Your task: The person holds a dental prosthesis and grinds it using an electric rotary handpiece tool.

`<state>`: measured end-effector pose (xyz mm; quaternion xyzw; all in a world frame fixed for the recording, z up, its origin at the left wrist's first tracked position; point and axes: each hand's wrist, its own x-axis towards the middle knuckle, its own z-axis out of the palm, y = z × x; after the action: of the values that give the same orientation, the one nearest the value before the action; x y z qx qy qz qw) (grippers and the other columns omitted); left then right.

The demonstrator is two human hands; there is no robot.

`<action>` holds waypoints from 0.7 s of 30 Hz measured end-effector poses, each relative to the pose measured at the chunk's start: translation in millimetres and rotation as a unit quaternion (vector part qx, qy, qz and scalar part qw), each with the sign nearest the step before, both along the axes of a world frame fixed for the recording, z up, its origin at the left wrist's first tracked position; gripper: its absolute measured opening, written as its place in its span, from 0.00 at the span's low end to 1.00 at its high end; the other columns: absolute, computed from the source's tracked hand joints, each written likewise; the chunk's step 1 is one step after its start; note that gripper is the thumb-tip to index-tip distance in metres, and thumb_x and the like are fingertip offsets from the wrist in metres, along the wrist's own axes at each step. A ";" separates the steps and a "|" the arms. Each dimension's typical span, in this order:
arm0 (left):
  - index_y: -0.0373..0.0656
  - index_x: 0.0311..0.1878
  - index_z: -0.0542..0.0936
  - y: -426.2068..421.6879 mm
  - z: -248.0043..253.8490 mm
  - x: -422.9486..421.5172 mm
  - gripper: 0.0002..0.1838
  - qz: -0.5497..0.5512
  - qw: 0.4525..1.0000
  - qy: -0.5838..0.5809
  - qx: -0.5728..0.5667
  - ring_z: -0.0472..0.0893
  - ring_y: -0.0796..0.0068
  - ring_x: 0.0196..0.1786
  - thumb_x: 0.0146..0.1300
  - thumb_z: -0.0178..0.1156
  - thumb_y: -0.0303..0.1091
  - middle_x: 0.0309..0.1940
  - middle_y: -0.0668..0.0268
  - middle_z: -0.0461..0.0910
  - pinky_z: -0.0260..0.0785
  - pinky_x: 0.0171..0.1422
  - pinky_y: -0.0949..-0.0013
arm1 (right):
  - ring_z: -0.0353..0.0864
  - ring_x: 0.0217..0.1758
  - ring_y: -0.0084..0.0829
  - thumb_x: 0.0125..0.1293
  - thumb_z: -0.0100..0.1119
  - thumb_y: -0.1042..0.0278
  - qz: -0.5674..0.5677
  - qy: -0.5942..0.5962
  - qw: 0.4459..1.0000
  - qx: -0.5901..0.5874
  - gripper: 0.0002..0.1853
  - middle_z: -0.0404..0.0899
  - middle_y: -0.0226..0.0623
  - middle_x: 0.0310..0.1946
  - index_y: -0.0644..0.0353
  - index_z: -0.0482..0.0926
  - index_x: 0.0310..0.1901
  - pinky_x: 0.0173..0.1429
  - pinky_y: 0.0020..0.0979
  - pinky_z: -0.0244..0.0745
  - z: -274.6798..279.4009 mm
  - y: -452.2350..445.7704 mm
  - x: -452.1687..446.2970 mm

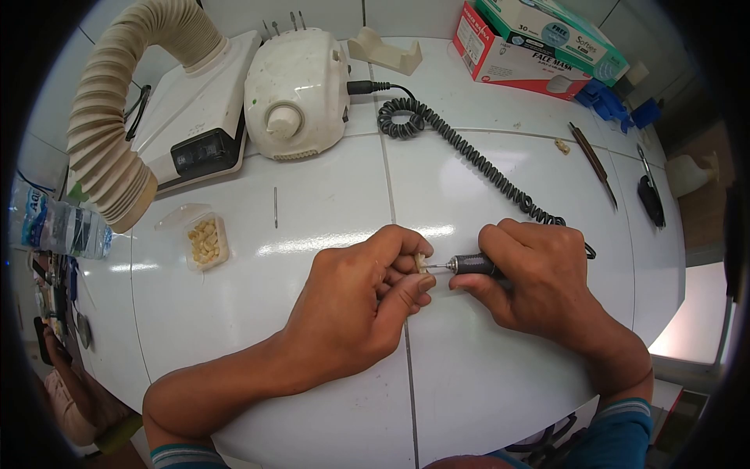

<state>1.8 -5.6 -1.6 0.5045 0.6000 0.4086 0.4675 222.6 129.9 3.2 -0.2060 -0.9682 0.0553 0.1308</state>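
Observation:
My left hand [351, 301] pinches a small cream-coloured piece, like a dental crown or bridge [421, 261], between thumb and fingers. The fingers partly hide it, so its full shape cannot be made out. My right hand [543, 273] is wrapped round a dark rotary handpiece [474, 265], which lies level and points left. Its thin metal bur [439, 266] reaches the cream piece and appears to touch it. From behind the right hand, a coiled black cord [484, 160] runs up to the white handpiece control unit [297, 98].
Left stand a ribbed suction hose [101, 117], a small transparent box [225, 254] of tooth-like pieces and a bottle [66, 227]. A thin metal rod [275, 207] lies mid-table. At right are a brown pointed tool [594, 164], a knife [650, 195] and mask boxes [519, 59]. Another person's arm [74, 375] shows far left.

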 end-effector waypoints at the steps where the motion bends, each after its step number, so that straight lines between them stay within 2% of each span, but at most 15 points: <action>1: 0.27 0.64 0.80 -0.2 -0.3 -0.1 0.12 0.000 1.000 -0.002 0.000 0.96 0.71 0.50 0.84 0.63 0.20 0.45 0.59 0.89 0.91 0.53 0.72 | 0.77 0.20 0.30 0.71 0.80 0.38 -0.001 -0.002 1.000 -0.002 0.28 0.75 0.27 0.21 0.53 0.79 0.32 0.23 0.37 0.66 0.1 -0.3 0.0; 21: 0.27 0.65 0.80 -0.7 0.0 -0.5 0.12 -0.005 1.000 -0.001 -0.002 0.95 0.72 0.50 0.84 0.63 0.20 0.44 0.61 0.88 0.90 0.54 0.72 | 0.76 0.19 0.28 0.72 0.79 0.37 0.002 -0.002 1.000 0.002 0.28 0.74 0.26 0.21 0.53 0.78 0.32 0.23 0.37 0.64 -0.1 0.5 -0.1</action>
<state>1.3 -6.4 -1.6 0.5064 0.5974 0.4057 0.4712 222.6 130.5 3.1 -0.2037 -0.9690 0.0530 0.1295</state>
